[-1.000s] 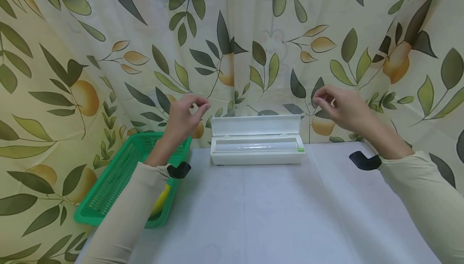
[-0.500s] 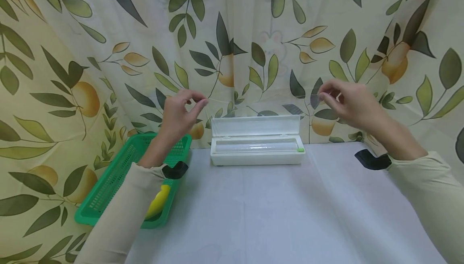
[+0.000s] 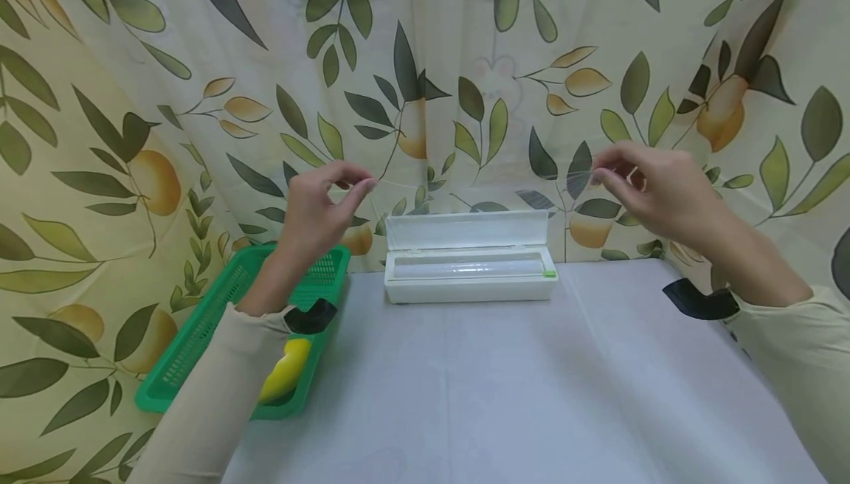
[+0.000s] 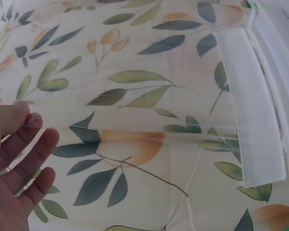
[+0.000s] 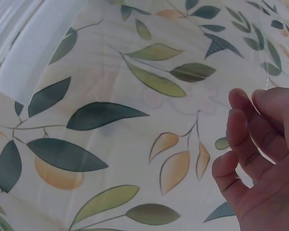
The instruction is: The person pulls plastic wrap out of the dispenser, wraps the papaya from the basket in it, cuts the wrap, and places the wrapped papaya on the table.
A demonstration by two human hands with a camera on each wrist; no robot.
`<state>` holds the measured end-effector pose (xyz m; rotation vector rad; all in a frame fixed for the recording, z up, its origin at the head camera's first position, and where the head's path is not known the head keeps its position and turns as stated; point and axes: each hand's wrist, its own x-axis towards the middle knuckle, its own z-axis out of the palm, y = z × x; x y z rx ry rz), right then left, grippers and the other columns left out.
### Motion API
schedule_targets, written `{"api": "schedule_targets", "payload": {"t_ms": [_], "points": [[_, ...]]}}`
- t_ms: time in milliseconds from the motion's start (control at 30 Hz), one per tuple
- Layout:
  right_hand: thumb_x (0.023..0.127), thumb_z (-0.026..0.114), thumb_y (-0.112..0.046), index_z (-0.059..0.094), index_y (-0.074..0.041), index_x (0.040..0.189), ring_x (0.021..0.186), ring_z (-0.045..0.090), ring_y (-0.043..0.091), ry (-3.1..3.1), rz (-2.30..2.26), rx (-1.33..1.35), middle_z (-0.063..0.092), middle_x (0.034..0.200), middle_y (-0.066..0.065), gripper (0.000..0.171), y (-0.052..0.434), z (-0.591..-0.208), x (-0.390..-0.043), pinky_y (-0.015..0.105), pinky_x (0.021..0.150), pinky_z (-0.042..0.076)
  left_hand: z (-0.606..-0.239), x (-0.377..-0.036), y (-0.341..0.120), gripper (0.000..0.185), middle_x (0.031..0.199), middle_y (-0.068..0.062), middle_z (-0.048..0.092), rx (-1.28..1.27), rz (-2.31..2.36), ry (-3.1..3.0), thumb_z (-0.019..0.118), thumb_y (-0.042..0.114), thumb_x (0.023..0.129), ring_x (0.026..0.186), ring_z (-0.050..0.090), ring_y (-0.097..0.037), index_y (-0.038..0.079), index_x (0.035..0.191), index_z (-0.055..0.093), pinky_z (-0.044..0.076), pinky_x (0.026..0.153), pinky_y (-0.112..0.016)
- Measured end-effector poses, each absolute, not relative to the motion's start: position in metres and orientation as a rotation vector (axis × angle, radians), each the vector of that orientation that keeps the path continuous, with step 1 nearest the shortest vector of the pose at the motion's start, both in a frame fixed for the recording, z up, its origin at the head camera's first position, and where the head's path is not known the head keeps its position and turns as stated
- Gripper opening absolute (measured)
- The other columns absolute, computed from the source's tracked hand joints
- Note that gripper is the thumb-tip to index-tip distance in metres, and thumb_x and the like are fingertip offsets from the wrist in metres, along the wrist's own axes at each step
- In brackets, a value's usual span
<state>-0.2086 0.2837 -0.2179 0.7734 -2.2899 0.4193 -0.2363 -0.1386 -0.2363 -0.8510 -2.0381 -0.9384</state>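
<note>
Both hands are raised above the back of the worktop point(image 3: 505, 395), each pinching a top corner of a clear film point(image 3: 478, 218) stretched between them; the left hand point(image 3: 319, 207) at ten o'clock nips it between thumb and forefinger, the right hand point(image 3: 654, 189) at two o'clock does likewise; in the left wrist view the film's top edge shows as a faint line running from the fingers point(image 4: 24, 144).

By my reading the step in hand is drawing film up out of the dispenser point(image 3: 470, 266), which sits at twelve o'clock with its lid tipped back against the curtain point(image 3: 425, 63); the next move would call for an even pull with both corners level, as the film would cling or crease if one side leads.

Largest first for room: the curtain stands close behind the hands; the worktop from four to eight o'clock lies open; the green basket point(image 3: 199, 336) at nine o'clock, with a yellow thing point(image 3: 285, 370) in it, sits under the left forearm.
</note>
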Motion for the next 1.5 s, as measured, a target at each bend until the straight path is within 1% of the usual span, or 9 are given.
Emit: {"api": "schedule_targets", "payload": {"t_ms": [267,400,500,667,833,967,1167,1267,1500], "points": [[0.081,0.079,0.011,0.071,-0.001,0.104,0.073,0.051,0.002,-2.233,0.414,0.837,0.070,0.083,0.005,0.027,0.285,-0.213,-0.196,0.005,0.068,0.039,-0.231,-0.223,-0.142,0.010,0.092,-0.009,0.076,-0.861,-0.923,-2.038,0.075,0.007,0.093,0.085,0.068,-0.020,-0.001,0.100,0.076,0.050,0.077,-0.022],[0.080,0.079,0.012,0.071,0.001,0.104,0.080,0.050,0.007,-2.210,0.394,0.828,0.072,0.093,0.009,0.027,0.285,-0.212,-0.191,0.006,0.071,0.036,-0.229,-0.217,-0.144,0.010,0.092,-0.009,0.076,-0.870,-0.933,-2.034,0.075,0.006,0.093,0.085,0.068,-0.019,-0.001,0.100,0.075,0.049,0.077,-0.021],[0.080,0.079,0.012,0.071,0.000,0.104,0.077,0.049,0.007,-2.220,0.407,0.814,0.073,0.093,0.010,0.028,0.285,-0.214,-0.185,0.008,0.065,0.037,-0.230,-0.213,-0.145,0.009,0.092,-0.009,0.076,-0.892,-0.946,-2.021,0.076,0.005,0.093,0.084,0.070,-0.018,-0.001,0.100,0.075,0.051,0.079,-0.021],[0.080,0.078,0.012,0.071,-0.004,0.104,0.068,0.052,-0.001,-2.258,0.463,0.813,0.071,0.083,0.004,0.029,0.287,-0.223,-0.173,0.010,0.055,0.039,-0.238,-0.202,-0.152,0.007,0.087,-0.008,0.076,-0.940,-0.963,-2.014,0.076,0.000,0.091,0.081,0.073,-0.018,-0.002,0.098,0.075,0.053,0.079,-0.017],[0.081,0.077,0.013,0.072,-0.008,0.102,0.076,0.057,-0.008,-2.292,0.545,0.853,0.072,0.086,-0.001,0.030,0.290,-0.240,-0.157,0.010,0.058,0.043,-0.258,-0.186,-0.160,0.008,0.085,-0.007,0.076,-1.038,-1.031,-2.003,0.075,-0.007,0.088,0.077,0.073,-0.016,-0.002,0.094,0.074,0.056,0.078,-0.018],[0.078,0.078,0.015,0.072,-0.012,0.102,0.075,0.059,-0.004,-2.328,0.623,0.904,0.071,0.087,-0.007,0.037,0.291,-0.256,-0.143,0.011,0.060,0.045,-0.276,-0.168,-0.164,0.010,0.088,-0.008,0.075,-1.101,-1.128,-2.023,0.075,-0.008,0.088,0.081,0.072,-0.015,0.001,0.094,0.074,0.057,0.080,-0.022],[0.076,0.078,0.015,0.067,-0.023,0.101,0.073,0.059,-0.001,-2.394,0.721,1.010,0.068,0.086,-0.017,0.047,0.291,-0.284,-0.121,0.013,0.063,0.046,-0.304,-0.136,-0.169,0.018,0.092,0.003,0.074,-1.124,-1.236,-2.160,0.075,-0.007,0.089,0.084,0.068,-0.010,0.010,0.096,0.074,0.056,0.077,-0.022],[0.079,0.078,0.014,0.066,-0.027,0.102,0.072,0.058,-0.001,-2.438,0.799,1.028,0.066,0.085,-0.019,0.048,0.291,-0.305,-0.110,0.015,0.063,0.046,-0.319,-0.126,-0.171,0.020,0.090,0.003,0.074,-1.176,-1.270,-2.156,0.076,-0.007,0.087,0.084,0.069,-0.011,0.011,0.096,0.074,0.055,0.076,-0.023],[0.088,0.071,0.011,0.067,-0.022,0.109,0.073,0.062,0.004,-2.549,1.094,0.998,0.068,0.087,-0.016,0.039,0.292,-0.360,-0.085,0.020,0.062,0.047,-0.357,-0.106,-0.172,0.022,0.091,0.004,0.074,-1.210,-1.378,-2.199,0.077,-0.004,0.088,0.084,0.069,-0.011,0.016,0.097,0.074,0.058,0.079,-0.027]]}}
